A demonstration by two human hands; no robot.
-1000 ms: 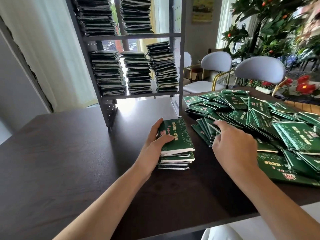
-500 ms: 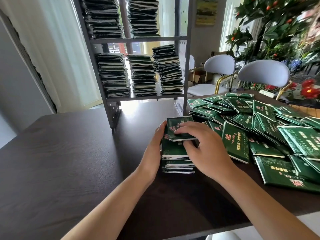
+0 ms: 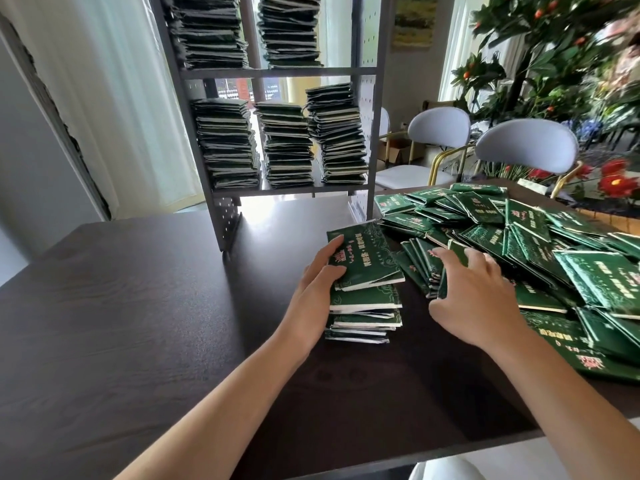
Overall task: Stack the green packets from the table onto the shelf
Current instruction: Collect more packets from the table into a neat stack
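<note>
Fingers (image 3: 337,242) on glossy green pkt stack (image 3: 365,299).

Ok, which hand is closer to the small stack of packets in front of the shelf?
Left. The left hand grips the small stack at its left side, thumb on the top packet. The right hand is apart to its right, fingers on the loose pile.

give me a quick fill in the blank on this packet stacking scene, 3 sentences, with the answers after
1. The left hand holds the small stack of packets on the dark ____.
2. The right hand reaches into the loose pile of packets, which lies to the ____ of the small stack.
3. The lower tier of the shelf holds ____ stacks of packets.

Missing words: table; right; three
</note>
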